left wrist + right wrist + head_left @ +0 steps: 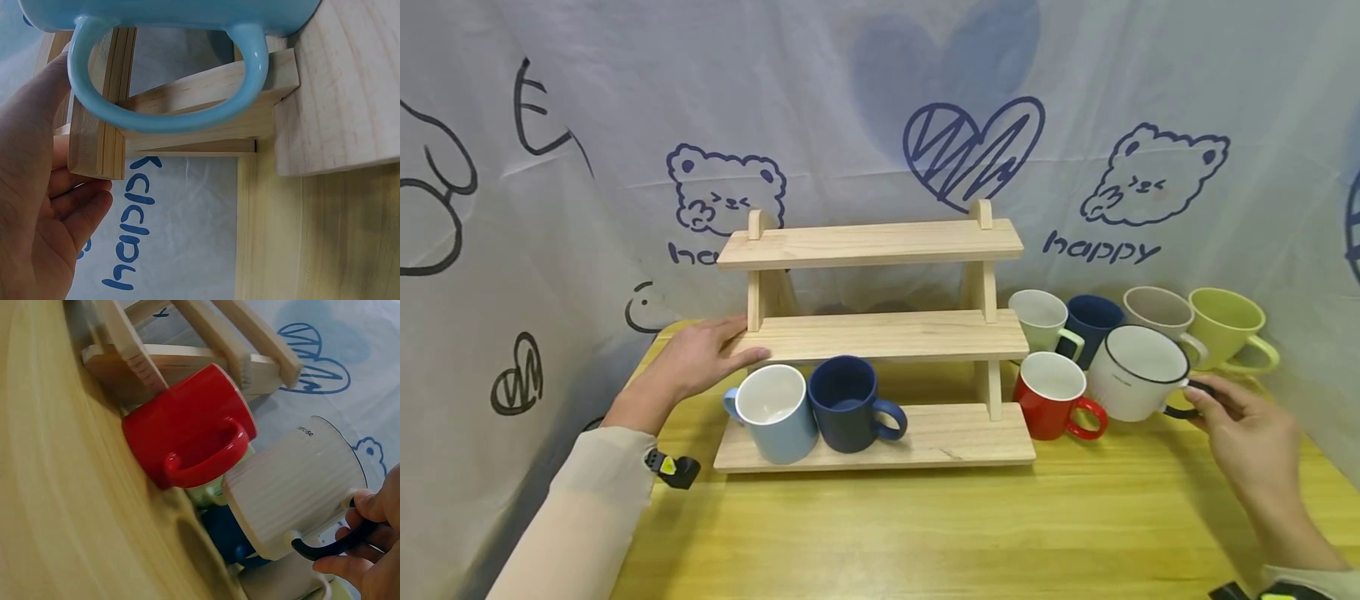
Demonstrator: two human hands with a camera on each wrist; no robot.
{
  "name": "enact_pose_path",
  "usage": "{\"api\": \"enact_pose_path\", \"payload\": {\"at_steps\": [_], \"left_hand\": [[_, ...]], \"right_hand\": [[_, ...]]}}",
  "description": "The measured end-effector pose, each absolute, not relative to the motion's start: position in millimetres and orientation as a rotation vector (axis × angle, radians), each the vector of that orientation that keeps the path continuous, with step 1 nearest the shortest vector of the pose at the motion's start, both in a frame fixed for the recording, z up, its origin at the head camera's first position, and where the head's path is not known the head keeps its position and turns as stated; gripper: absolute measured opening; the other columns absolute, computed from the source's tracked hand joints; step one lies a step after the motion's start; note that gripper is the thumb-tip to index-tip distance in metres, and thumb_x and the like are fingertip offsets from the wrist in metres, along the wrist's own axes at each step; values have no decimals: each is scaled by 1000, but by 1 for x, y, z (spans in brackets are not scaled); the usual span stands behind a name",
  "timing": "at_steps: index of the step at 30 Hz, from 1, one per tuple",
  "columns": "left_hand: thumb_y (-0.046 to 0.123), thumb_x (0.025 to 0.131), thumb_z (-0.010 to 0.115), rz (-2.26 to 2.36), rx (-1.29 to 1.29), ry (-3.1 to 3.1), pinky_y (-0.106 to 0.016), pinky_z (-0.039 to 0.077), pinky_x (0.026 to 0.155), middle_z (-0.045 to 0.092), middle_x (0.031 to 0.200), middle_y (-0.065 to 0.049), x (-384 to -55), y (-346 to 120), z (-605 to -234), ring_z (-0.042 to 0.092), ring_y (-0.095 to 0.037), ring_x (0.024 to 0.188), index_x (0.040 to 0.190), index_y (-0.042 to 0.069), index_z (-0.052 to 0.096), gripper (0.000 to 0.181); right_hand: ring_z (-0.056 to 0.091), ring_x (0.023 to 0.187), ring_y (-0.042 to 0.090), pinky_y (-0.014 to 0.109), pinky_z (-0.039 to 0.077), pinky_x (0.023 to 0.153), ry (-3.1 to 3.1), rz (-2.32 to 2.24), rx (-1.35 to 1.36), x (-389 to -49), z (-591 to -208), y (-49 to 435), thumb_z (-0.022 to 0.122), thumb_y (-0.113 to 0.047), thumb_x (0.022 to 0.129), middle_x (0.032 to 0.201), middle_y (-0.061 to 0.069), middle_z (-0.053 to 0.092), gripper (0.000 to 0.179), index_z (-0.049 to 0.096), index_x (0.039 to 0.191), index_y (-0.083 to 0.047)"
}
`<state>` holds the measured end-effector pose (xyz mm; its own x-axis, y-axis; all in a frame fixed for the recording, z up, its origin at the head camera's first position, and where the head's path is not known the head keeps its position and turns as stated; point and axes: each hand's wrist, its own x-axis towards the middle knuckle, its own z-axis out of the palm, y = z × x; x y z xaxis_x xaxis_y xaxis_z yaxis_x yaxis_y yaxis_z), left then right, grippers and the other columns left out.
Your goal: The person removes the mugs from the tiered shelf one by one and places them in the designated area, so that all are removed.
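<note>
Right hand (1255, 433) pinches the black-rimmed mug (1123, 387) right of the tiered shelf (880, 335) (mug level, now!), left hand (700, 354) gripping the shelf.

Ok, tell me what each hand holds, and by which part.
Right hand: the dark-rimmed white mug, by its dark handle. Left hand: the wooden rack, by the middle shelf's left end.

White mug (1129, 393) lettering (1121, 383) illegibly small in head view; beige mug (1157, 307) partly hidden.
</note>
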<state>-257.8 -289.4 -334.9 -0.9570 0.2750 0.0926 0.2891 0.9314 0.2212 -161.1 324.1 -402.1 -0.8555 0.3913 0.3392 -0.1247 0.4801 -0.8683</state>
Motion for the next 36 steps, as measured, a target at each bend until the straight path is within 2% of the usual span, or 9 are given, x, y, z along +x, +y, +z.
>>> {"api": "enact_pose_path", "payload": {"at_steps": [10, 20, 29, 36], "left_hand": [[69, 90, 51, -377, -440, -3036, -59, 38, 102, 45, 145, -23, -258, -289, -335, 46, -46, 128, 148, 8, 43, 86], [68, 90, 51, -375, -448, -3025, -59, 39, 102, 46, 144, -24, -258, -290, -336, 46, -46, 127, 148, 7, 43, 84], [68, 90, 51, -377, -447, -3027, -59, 40, 101, 47, 143, -23, -258, -289, -337, 47, -46, 127, 148, 7, 43, 84], [68, 90, 51, -376, -436, -3034, -59, 39, 102, 46, 144, -24, -258, -289, -336, 47, -46, 127, 148, 7, 43, 85]], "right_hand": [[60, 66, -14, 9, 50, 56, -2318, 1236, -215, -163, -414, 320, 70, -10, 92, 79, -42, 53, 32, 65, 113, 14], [54, 66, -19, 7, 47, 54, -2349, 1138, -216, -161, -425, 318, 71, -10, 91, 77, -46, 48, 27, 69, 109, 10], [54, 66, -19, 8, 47, 54, -2386, 1158, -275, -160, -432, 317, 71, -19, 92, 77, -39, 54, 33, 69, 112, 8], [58, 68, -15, 9, 50, 56, -2380, 1238, -282, -160, -433, 316, 70, -20, 93, 77, -33, 58, 36, 67, 113, 10]]}}
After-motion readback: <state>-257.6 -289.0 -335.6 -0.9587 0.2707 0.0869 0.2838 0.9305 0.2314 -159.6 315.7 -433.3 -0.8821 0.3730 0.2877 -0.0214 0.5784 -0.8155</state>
